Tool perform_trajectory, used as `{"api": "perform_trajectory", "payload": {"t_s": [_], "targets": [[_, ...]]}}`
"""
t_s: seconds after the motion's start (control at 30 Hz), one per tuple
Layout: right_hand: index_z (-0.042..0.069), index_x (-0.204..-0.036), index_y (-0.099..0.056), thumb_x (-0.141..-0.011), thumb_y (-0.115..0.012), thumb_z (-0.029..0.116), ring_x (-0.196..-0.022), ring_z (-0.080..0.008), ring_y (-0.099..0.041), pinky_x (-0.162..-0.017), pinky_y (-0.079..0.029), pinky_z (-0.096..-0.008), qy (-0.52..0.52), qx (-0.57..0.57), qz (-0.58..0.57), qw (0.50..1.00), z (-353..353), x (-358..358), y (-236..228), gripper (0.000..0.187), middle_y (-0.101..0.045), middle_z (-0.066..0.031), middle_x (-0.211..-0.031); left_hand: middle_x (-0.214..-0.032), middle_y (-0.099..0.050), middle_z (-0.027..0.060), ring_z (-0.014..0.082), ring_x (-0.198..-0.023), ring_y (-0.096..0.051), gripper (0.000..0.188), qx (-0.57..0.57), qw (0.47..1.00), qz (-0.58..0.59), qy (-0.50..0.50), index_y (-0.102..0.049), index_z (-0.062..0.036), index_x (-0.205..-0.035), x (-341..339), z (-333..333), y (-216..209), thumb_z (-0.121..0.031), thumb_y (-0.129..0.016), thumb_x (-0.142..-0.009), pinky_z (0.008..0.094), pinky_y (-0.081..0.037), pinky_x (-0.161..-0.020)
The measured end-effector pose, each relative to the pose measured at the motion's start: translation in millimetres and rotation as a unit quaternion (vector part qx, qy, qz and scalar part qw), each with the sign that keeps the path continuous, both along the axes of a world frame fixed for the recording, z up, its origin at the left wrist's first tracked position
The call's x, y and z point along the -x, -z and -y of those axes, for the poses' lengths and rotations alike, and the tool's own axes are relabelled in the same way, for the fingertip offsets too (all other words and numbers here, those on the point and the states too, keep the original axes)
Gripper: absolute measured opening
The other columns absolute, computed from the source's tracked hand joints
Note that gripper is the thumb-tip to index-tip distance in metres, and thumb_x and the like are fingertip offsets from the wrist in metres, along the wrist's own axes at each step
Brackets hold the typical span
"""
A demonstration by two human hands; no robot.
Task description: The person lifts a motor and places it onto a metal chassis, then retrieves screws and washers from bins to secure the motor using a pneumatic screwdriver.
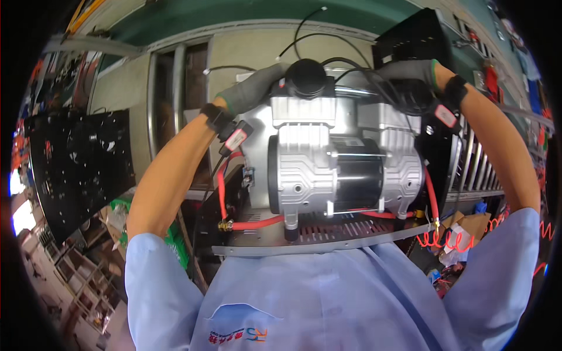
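In front of me stands a silver twin-head air compressor [357, 175] with a black middle section. A black round filter cap [306, 79] tops its left head, and a second black round cap [412, 97] sits by the right head. My left hand [253, 89], in a grey glove, reaches to the far side of the left head, next to the cap. My right hand [404, 70], gloved too, is beyond the right cap, close to black cables [374, 79]. The fingers of both hands are hidden, so their grip does not show. Red hoses [257, 224] run along the near side.
The compressor rests on a slotted metal base [333, 234] close to my body. Black perforated panels stand left [82, 167] and far right [413, 44]. Loose cables [304, 38] lie on the far bench. A coiled red air hose [448, 240] hangs at lower right.
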State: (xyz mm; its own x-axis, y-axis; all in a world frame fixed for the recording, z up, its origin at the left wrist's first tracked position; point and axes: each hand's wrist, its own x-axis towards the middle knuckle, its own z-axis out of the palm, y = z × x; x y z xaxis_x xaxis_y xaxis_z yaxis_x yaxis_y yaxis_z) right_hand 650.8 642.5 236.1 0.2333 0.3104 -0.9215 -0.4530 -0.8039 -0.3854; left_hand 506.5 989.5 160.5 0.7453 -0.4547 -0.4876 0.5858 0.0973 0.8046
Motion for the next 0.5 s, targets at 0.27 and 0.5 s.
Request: {"api": "perform_trajectory", "payload": {"t_s": [0.27,0.5], "targets": [[0.012,-0.106,-0.072,-0.102,-0.064,0.038,-0.070,-0.0043,-0.061,-0.061,-0.049,-0.0224,-0.040,-0.053,0.008,0.998,-2,5,-1,0.027,-0.068,0.0043,-0.083,-0.125,-0.066,0.0028,0.0143,-0.105,-0.068,0.056,-0.033,0.998,0.026,-0.042,-0.054,-0.0105,-0.144,13,15,1,-0.047,-0.032,-0.107,0.0300,-0.057,-0.076],[0.007,-0.114,-0.070,-0.104,-0.059,0.029,-0.076,-0.0071,-0.067,-0.067,-0.055,-0.0222,0.101,-0.042,-0.169,0.979,7,1,19,0.026,-0.072,-0.0024,-0.092,-0.136,-0.062,0.0068,0.0164,-0.119,-0.062,0.049,-0.051,0.996,0.069,-0.025,-0.057,-0.0002,-0.137,20,8,-3,-0.034,-0.032,-0.112,0.0314,-0.048,-0.108]]}}
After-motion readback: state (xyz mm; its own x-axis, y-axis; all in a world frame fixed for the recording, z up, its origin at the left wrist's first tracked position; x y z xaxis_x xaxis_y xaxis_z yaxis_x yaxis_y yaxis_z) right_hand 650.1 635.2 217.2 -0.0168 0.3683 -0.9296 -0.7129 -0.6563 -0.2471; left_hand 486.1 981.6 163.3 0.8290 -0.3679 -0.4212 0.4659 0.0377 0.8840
